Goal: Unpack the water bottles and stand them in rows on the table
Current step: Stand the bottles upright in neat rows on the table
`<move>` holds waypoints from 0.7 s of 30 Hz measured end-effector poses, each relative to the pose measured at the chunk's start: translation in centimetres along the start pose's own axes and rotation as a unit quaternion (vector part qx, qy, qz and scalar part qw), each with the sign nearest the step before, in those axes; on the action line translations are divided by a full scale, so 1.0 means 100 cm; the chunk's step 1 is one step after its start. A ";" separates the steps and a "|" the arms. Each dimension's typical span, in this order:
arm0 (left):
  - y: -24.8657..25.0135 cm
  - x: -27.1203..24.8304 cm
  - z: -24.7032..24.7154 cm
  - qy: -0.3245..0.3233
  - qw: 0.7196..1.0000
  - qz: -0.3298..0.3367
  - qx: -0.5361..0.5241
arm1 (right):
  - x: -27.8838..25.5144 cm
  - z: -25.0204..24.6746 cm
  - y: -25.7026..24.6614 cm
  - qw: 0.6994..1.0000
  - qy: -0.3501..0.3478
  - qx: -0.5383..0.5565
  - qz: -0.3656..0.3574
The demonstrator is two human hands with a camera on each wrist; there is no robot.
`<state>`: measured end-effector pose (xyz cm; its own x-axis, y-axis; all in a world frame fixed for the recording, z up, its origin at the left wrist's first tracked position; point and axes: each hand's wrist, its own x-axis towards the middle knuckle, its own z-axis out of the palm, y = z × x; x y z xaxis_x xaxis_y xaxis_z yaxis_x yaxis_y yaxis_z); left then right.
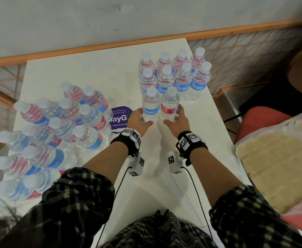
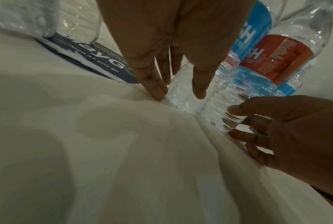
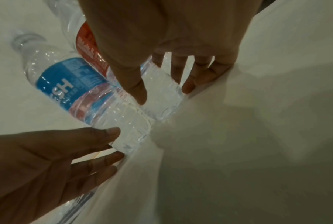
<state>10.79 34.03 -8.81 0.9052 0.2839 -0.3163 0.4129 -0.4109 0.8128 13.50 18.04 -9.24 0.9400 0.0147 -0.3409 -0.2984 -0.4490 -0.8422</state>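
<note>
Two water bottles stand side by side on the white table point(image 1: 155, 185). My left hand point(image 1: 144, 116) holds the base of the blue-labelled bottle point(image 1: 151, 106) between thumb and fingers. Beside it, my right hand point(image 1: 177, 115) grips the base of the bottle point(image 1: 169, 106) that shows a red label. In the left wrist view my left hand point(image 2: 178, 94) straddles its bottle base point(image 2: 181, 101), fingertips down at the table. The right wrist view shows my right hand point(image 3: 162, 91) around its bottle base point(image 3: 162, 107). Behind them stand two rows of bottles point(image 1: 175, 72).
A torn pack of several bottles point(image 1: 57, 131) leans at the table's left. A purple sticker point(image 1: 119, 117) lies between it and my left hand. Off the right edge are a red chair point(image 1: 257, 120) and a plastic-wrapped beige bundle point(image 1: 280, 167). A wall runs behind the table.
</note>
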 end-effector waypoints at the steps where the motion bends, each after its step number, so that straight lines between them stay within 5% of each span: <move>1: -0.001 0.000 0.000 -0.005 1.000 -0.003 -0.004 | 0.001 0.001 0.000 1.000 -0.001 -0.025 -0.002; 8: -0.001 0.000 -0.001 0.002 1.000 -0.004 -0.022 | 0.001 0.006 -0.010 0.996 0.058 -0.057 0.043; 14: -0.001 0.004 0.002 0.008 0.999 -0.013 -0.029 | 0.002 -0.005 0.000 0.999 -0.020 -0.030 0.016; 21: 0.001 0.002 0.000 -0.001 0.999 -0.016 -0.048 | -0.005 0.005 -0.004 0.998 0.053 0.015 0.034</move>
<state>11.03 34.04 -8.74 0.8918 0.2944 -0.3436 0.4303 -0.3171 0.8452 13.03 18.69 -8.96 0.9289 -0.1099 -0.3536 -0.3659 -0.4191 -0.8310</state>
